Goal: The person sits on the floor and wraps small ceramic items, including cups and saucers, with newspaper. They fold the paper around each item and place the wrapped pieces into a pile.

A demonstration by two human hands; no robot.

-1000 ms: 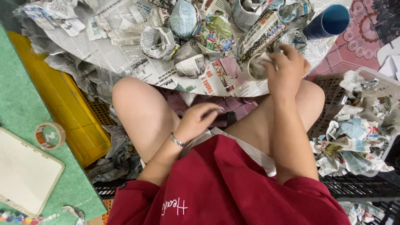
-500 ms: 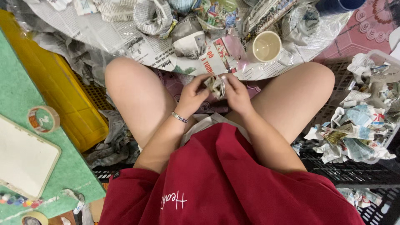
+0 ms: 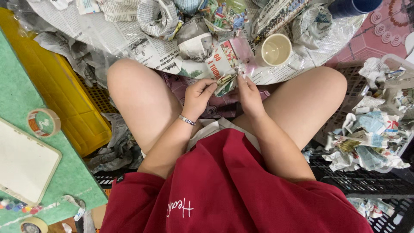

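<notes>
Your left hand (image 3: 197,96) and right hand (image 3: 249,91) met between your knees. Fingers of both pinched small folded paper scrap (image 3: 225,83), just below cream cup (image 3: 276,49) on newspaper.

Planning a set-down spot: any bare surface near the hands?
Little. Free: green mat between tape roll and white board; pink tile right of the cup. Newspaper pile ahead of both hands is crowded; right crate is full of scraps.
</notes>
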